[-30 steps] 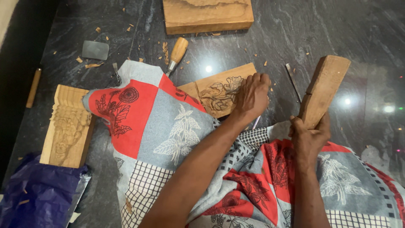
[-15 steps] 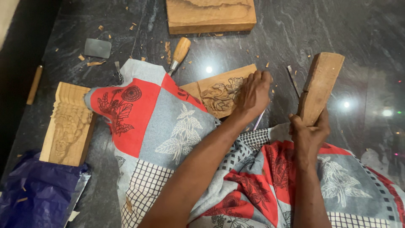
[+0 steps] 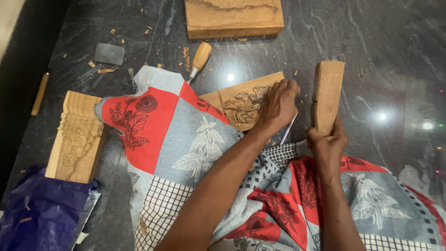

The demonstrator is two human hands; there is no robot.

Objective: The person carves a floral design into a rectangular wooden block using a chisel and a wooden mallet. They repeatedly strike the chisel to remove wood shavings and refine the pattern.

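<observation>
Two hands work over a dark stone floor (image 3: 371, 56), with a patchwork cloth (image 3: 186, 139) spread across the person's lap. On the floor lie a thick wood block (image 3: 232, 16) at the top and a carved post (image 3: 76, 135) to the left, beside a purple bag (image 3: 42, 214). The carved panel (image 3: 241, 104) rests flat, partly under the cloth, its long axis slanting up to the right. The left hand (image 3: 278, 106) sits on the panel's right end, fingers curled shut around a thin metal chisel (image 3: 288, 129) whose shaft runs down and to the right out of the fist; its tip is hidden under the hand. Just right of it, apart from the panel, the right hand (image 3: 327, 144) is clamped on the lower end of a wooden mallet (image 3: 328, 93), held nearly upright, its head above the chisel's end. Both forearms reach forward from below. A spare wooden-handled chisel (image 3: 199, 60) lies above the panel, with chips scattered around it.
</observation>
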